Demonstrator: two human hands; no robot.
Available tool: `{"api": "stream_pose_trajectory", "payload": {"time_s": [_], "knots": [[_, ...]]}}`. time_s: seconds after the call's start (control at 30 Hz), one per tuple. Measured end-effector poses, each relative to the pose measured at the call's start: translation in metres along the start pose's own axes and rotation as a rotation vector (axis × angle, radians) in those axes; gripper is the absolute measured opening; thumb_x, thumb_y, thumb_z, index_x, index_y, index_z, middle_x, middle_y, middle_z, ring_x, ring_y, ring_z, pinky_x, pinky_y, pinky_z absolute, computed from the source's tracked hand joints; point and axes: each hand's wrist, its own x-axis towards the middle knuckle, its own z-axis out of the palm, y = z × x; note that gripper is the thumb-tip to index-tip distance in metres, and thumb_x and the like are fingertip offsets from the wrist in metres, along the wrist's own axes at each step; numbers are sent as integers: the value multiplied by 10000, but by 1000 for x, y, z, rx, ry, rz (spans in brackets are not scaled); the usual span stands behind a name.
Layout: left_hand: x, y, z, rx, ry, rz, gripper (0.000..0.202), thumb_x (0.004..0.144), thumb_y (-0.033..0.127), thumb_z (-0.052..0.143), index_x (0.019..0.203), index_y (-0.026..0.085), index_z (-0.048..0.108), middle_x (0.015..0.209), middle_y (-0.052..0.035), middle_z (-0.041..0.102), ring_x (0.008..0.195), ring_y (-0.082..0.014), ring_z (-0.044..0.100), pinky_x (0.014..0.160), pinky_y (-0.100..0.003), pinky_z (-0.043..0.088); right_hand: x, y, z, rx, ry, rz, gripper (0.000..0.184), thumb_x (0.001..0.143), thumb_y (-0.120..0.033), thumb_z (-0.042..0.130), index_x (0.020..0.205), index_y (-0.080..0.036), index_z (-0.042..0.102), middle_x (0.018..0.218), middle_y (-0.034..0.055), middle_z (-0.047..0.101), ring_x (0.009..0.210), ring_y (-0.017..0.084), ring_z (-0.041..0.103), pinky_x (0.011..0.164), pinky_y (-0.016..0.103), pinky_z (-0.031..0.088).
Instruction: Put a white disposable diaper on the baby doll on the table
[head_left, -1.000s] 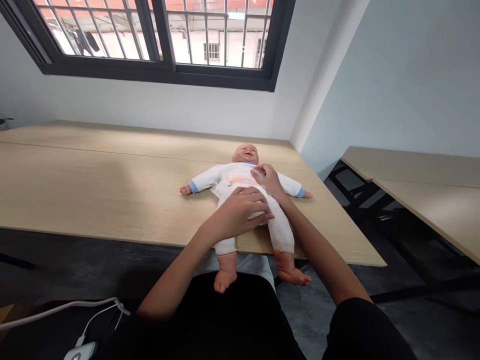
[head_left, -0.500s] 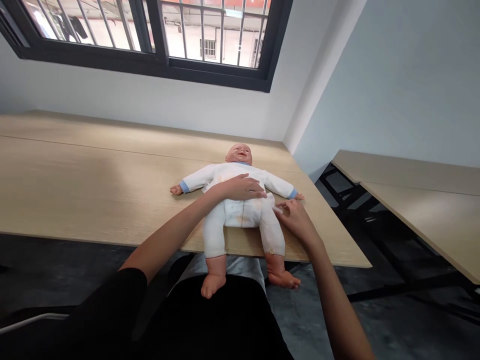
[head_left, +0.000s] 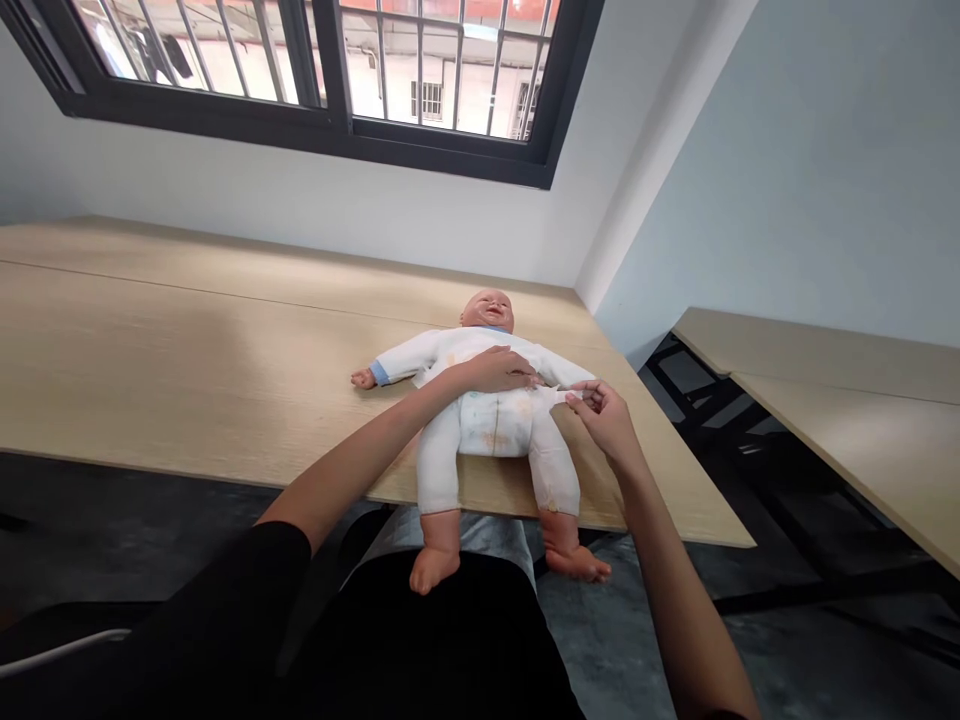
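Observation:
A baby doll (head_left: 488,308) in a white outfit with blue cuffs lies on its back, feet hanging over the table's near edge. Around its hips is a white diaper (head_left: 495,425) with faint coloured marks. My left hand (head_left: 504,370) rests flat across the doll's belly at the diaper's upper edge, fingers stretched out. At the doll's hip on the right side, my right hand (head_left: 604,410) pinches the diaper's side tab (head_left: 564,397) between thumb and fingers, pulled out sideways. That hand covers the doll's hand on the same side.
The doll lies on a light wooden table (head_left: 187,370), close to its right end. A second wooden table (head_left: 847,400) with black legs stands to the right, across a gap. Behind are a white wall (head_left: 450,225) and a barred window (head_left: 442,80).
My right hand has moved up and outward, drawing the diaper's side tab away from the hip. My left hand stays on the doll's belly. The view has shifted slightly.

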Motion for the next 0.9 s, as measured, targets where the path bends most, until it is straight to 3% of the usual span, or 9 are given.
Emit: {"api": "stream_pose_trajectory", "payload": {"time_s": [0.13, 0.37, 0.63, 0.73, 0.9], "knots": [[2, -4, 2, -6, -23, 29, 283, 949, 277, 511, 1046, 219, 770, 1070, -16, 765, 957, -172, 661, 842, -232, 435, 9, -28, 13, -39, 22, -139, 377, 724, -446, 698, 955, -212, 514, 725, -2, 559, 676, 180, 548, 650, 300, 442], [3, -11, 8, -15, 38, 3, 191, 821, 159, 535, 879, 167, 717, 865, -36, 714, 852, -202, 621, 809, -287, 430, -1, -66, 51, -439, -126, -416, 191, 817, -316, 499, 970, -225, 428, 762, 21, 541, 689, 217, 557, 648, 315, 413], [2, -19, 13, -153, 113, -1, 252, 714, 47, 425, 728, 143, 658, 799, -38, 687, 791, -182, 587, 824, -301, 461, -3, -59, 66, -384, -77, -358, 197, 782, -330, 542, 923, -235, 443, 748, 25, 604, 700, 221, 607, 656, 312, 474], [2, -19, 11, -225, 121, 17, 293, 743, 50, 403, 810, 123, 679, 825, -42, 704, 806, -174, 597, 837, -295, 476, -6, -54, 69, -319, -73, -312, 231, 801, -400, 565, 912, -229, 459, 868, 75, 672, 756, 233, 650, 705, 344, 515], [1, -17, 13, -388, 150, 25, 331, 898, 181, 416, 1037, 99, 705, 1040, -95, 741, 939, -193, 655, 876, -302, 503, -17, -45, 72, -195, -67, -324, 305, 856, -495, 579, 947, -206, 542, 1013, 122, 701, 912, 270, 689, 834, 409, 550]]}}
